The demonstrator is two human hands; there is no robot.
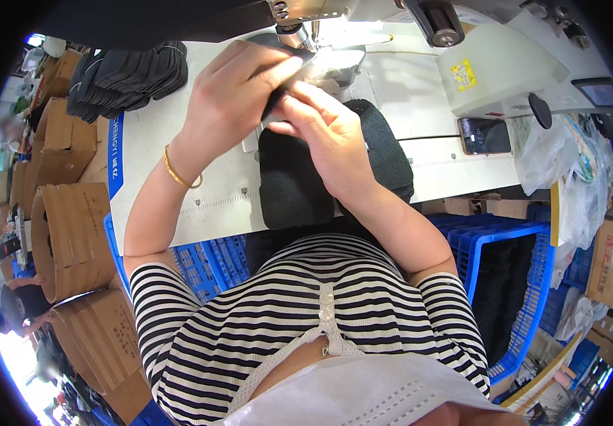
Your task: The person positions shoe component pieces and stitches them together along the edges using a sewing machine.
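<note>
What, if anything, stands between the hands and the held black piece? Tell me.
Nothing visible: left hand and right hand both have fingers at the black piece. The black pads lie nearer the body, not between.

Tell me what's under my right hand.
Black rounded pieces show below your right hand, on the white worktop. Whatever the hand itself covers can't be seen.

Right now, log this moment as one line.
left hand: holding black piece; right hand: touching it; nearby: sewing head, black pads

the hands (pixel 232 96) hide part of the black piece (pixel 276 101), and the upper edge crops the machine (pixel 310 10).
</note>
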